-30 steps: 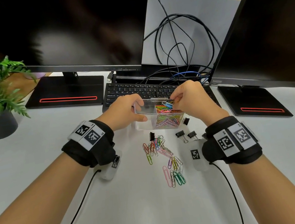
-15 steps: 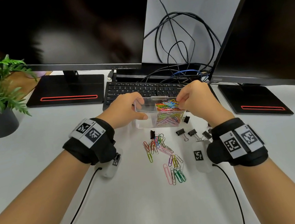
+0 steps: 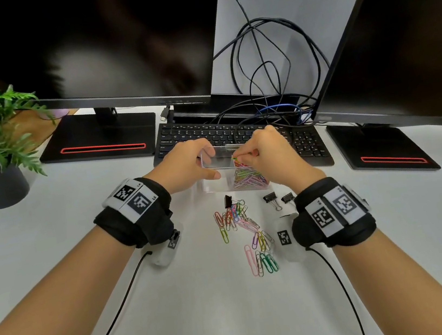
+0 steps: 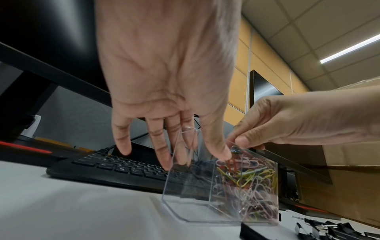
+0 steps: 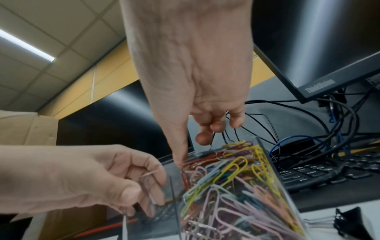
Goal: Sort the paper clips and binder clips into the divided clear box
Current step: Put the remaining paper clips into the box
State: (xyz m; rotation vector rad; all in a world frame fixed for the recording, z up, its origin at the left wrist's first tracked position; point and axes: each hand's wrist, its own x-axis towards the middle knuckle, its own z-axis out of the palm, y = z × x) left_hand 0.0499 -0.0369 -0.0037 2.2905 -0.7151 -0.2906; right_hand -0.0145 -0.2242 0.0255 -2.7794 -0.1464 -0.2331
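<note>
1. Dozens of loose coloured wire paper clips [image 3: 248, 237] scattered on the white table [image 3: 206, 311], nearest the body. Tangled and overlapping, so liable to lift as a clump or snag.
2. Just beyond, small black binder clips with wire handles [image 3: 270, 198], plus one more [image 3: 228, 201] touching the paper-clip heap. Easily scooped up with the paper clips and dropped into the wrong compartment.
3. Farther on, divided clear plastic box [image 3: 211, 187] standing on the table, just before the black keyboard [image 3: 209, 135]. Right compartment heaped to the rim with sorted coloured clips [image 3: 250, 179]; left compartment seemingly bare. Likely to spill over divider or rim if pressed fuller.
4. Left hand [image 3: 185, 166] gripping the box's left end, thumb on the near wall, fingers on the far wall. Light, slick box apt to tip or slide under a slack hold.
5. Right hand [image 3: 266, 155] with fingers curled, thumb tip down at a red clip beside the divider. Impossible to tell whether pinching anything.
</note>
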